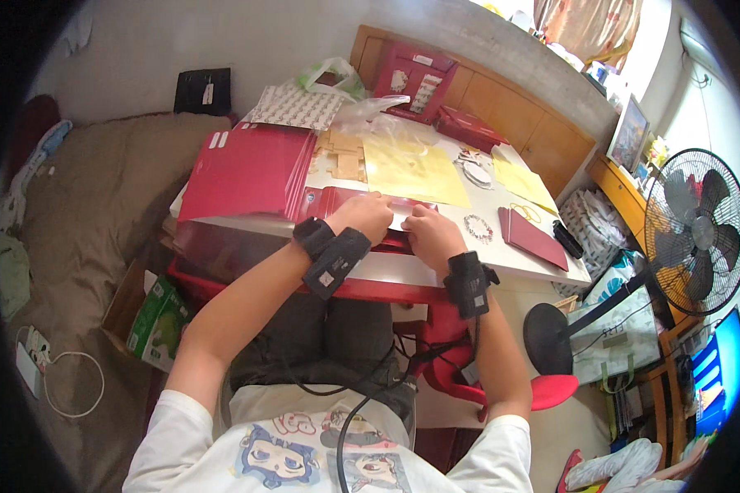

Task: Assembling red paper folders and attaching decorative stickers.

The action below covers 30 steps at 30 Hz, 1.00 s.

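Note:
Both of my hands are at the near edge of a white table. My left hand (363,218), fingers closed, grips the left part of a dark red cardboard piece (329,200) with a pale patch near its middle. My right hand (432,237) pinches the same piece farther right. The fingers hide much of it, so its exact form is unclear. A stack of large red card sheets (242,174) lies left of my left hand. Beyond my hands is a yellow sheet (411,171). To the right of my right hand is a beaded ring (478,229).
Small dark red cards (533,238) and a black object (566,239) lie at the table's right end. A red box (469,127) and plastic bags (331,79) are at the back. A standing fan (700,232) is on the right, a bed (99,271) on the left.

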Each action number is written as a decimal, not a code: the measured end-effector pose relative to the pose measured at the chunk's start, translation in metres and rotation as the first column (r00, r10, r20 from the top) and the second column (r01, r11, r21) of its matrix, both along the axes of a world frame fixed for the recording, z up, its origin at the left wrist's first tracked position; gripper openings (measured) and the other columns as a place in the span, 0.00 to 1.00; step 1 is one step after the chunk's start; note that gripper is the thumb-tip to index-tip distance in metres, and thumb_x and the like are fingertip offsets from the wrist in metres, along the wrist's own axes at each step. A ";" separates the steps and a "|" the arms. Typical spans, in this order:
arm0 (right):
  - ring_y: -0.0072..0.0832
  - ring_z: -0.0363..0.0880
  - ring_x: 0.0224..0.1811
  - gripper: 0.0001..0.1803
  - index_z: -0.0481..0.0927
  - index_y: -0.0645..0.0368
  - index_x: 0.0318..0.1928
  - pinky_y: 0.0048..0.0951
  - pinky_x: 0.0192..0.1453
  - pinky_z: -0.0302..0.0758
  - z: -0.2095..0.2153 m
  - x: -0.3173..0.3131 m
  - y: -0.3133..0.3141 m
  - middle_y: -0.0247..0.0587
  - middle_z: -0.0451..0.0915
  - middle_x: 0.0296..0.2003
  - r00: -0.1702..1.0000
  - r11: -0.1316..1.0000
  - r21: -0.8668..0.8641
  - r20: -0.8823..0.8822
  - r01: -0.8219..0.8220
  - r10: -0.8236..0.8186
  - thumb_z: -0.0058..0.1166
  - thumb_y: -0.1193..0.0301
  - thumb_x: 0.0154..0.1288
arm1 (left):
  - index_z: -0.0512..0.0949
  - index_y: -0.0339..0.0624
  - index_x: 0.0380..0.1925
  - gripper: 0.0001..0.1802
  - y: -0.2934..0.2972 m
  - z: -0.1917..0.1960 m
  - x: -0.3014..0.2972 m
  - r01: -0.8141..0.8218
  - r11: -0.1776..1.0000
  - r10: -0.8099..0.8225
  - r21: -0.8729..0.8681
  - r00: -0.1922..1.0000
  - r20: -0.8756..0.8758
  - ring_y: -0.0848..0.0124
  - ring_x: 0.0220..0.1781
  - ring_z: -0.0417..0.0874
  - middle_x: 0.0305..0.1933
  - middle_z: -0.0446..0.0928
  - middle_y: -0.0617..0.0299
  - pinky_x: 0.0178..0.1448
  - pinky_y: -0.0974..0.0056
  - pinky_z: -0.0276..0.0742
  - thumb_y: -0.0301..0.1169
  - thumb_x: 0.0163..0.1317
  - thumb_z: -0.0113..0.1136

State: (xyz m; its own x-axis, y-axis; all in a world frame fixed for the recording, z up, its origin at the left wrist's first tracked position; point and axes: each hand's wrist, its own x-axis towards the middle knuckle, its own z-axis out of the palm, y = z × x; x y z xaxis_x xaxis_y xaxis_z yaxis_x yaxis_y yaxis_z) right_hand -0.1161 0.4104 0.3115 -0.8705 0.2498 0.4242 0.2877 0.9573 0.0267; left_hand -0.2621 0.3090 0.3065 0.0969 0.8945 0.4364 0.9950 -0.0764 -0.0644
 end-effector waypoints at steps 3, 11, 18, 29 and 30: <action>0.40 0.76 0.39 0.10 0.81 0.58 0.27 0.38 0.42 0.74 0.011 0.000 0.000 0.44 0.75 0.34 0.992 0.995 -0.055 0.096 -0.078 0.083 0.48 0.68 0.54 | 0.80 0.37 0.22 0.09 -0.001 0.000 0.002 -0.044 0.997 0.046 -0.064 0.999 0.029 0.59 0.43 0.76 0.34 0.74 0.52 0.46 0.60 0.74 0.30 0.50 0.54; 0.38 0.74 0.40 0.17 0.80 0.57 0.35 0.36 0.46 0.70 0.007 0.011 -0.005 0.43 0.73 0.35 0.989 0.988 -0.128 0.115 -0.083 0.098 0.43 0.59 0.60 | 0.78 0.30 0.28 0.19 -0.011 -0.006 0.006 0.009 0.998 0.002 -0.067 0.988 0.157 0.55 0.44 0.74 0.38 0.72 0.47 0.47 0.55 0.72 0.39 0.57 0.48; 0.36 0.73 0.42 0.19 0.81 0.57 0.32 0.36 0.48 0.71 0.000 0.012 -0.010 0.43 0.73 0.34 0.997 0.991 -0.112 0.016 -0.069 0.071 0.44 0.56 0.57 | 0.76 0.33 0.30 0.19 -0.021 -0.003 0.009 0.028 0.997 -0.017 -0.066 0.987 0.161 0.57 0.45 0.73 0.37 0.70 0.51 0.45 0.55 0.72 0.40 0.58 0.46; 0.39 0.71 0.45 0.18 0.77 0.58 0.46 0.35 0.48 0.70 -0.005 0.021 0.013 0.42 0.72 0.41 0.959 0.957 -0.147 -0.173 -0.250 0.224 0.49 0.62 0.58 | 0.70 0.36 0.51 0.24 -0.024 0.004 -0.010 0.139 0.978 -0.090 -0.156 0.954 0.286 0.54 0.53 0.69 0.48 0.69 0.48 0.56 0.57 0.66 0.43 0.62 0.45; 0.39 0.71 0.45 0.18 0.77 0.58 0.46 0.35 0.48 0.70 -0.002 0.023 0.008 0.42 0.72 0.41 0.959 0.957 -0.144 -0.173 -0.252 0.226 0.49 0.62 0.58 | 0.68 0.37 0.53 0.22 -0.023 0.006 -0.013 0.141 0.977 -0.088 -0.162 0.951 0.297 0.53 0.52 0.70 0.49 0.70 0.46 0.55 0.56 0.68 0.37 0.61 0.48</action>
